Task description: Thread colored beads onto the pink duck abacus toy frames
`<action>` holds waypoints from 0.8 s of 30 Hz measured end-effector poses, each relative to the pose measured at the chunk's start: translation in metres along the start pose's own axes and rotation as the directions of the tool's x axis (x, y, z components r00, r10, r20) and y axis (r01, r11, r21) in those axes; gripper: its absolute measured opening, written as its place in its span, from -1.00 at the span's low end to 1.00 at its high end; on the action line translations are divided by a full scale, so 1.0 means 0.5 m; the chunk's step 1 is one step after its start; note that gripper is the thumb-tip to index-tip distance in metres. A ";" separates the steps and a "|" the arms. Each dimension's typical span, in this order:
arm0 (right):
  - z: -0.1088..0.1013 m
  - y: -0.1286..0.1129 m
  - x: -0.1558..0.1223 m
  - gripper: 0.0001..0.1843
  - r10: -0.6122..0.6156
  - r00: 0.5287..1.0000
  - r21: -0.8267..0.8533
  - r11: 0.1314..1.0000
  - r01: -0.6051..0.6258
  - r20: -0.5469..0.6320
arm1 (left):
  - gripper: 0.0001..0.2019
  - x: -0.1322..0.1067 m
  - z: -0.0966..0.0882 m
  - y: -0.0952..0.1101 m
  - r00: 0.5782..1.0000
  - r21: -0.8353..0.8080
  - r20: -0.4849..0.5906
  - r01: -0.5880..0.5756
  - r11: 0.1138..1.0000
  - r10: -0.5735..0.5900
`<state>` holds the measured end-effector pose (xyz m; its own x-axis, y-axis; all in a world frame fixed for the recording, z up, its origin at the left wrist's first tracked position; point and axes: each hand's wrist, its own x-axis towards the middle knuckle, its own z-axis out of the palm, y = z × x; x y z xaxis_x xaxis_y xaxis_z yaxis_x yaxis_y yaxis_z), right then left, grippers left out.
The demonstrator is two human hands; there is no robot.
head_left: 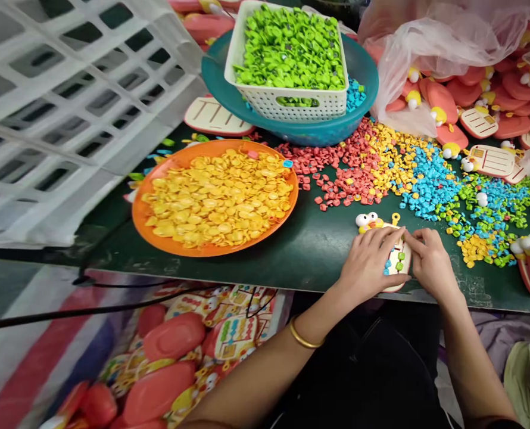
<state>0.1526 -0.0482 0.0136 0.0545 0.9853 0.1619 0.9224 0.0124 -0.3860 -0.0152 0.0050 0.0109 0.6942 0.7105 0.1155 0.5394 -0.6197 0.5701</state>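
Observation:
A small cream toy board point(399, 260) with googly eyes and coloured beads on it lies at the near edge of the dark green table point(318, 250). My left hand point(368, 263) rests on its left side, fingers curled over it. My right hand point(431, 262) presses on its right side, fingers bent together at the board's top. Loose beads lie just beyond in red point(340, 173), yellow point(392, 156), blue point(430, 187) and green point(470, 202) heaps.
An orange plate point(146, 229) of yellow pieces sits to the left. Behind it a white basket point(292, 102) of green pieces stands in a teal bowl point(358, 65). A white crate point(68, 107) fills the left. A plastic bag point(426, 53) of red toys is at back right, finished toys point(171, 357) lie below the table.

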 end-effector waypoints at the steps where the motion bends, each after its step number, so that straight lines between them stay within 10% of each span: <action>1: -0.010 0.002 -0.002 -0.53 0.007 0.999 -0.038 0.999 -0.006 0.045 | -0.12 0.001 -0.001 0.000 1.000 0.016 0.015 -0.012 1.000 0.011; 6: -0.049 0.054 0.014 -0.45 -0.061 0.981 0.046 0.998 0.054 0.184 | -0.23 0.003 -0.001 -0.002 0.999 0.071 0.033 -0.030 0.997 0.028; 10: -0.051 0.138 0.038 -0.66 0.069 0.981 -0.030 0.997 -0.075 -0.183 | -0.35 0.003 0.003 -0.003 0.999 0.055 0.014 -0.040 0.998 0.040; 13: -0.038 0.173 0.048 -0.71 0.050 0.969 -0.115 0.990 -0.079 -0.242 | -0.37 0.002 0.005 -0.003 1.000 0.027 0.001 -0.030 0.999 0.030; 19: 0.000 0.100 0.025 -0.74 0.007 0.936 0.041 0.999 0.008 -0.352 | -0.37 0.002 0.005 0.000 1.000 0.000 0.000 -0.009 1.000 0.009; 24: 0.022 0.023 0.001 -0.66 -0.128 0.978 0.168 0.974 0.155 -0.164 | -0.28 0.001 0.005 0.001 1.000 0.002 -0.019 -0.006 1.000 0.006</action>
<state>0.1589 -0.0455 -0.0005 -0.0017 0.9341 0.3571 0.8423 0.1938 -0.5029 -0.0136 0.0041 0.0092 0.6882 0.7131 0.1338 0.5367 -0.6244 0.5675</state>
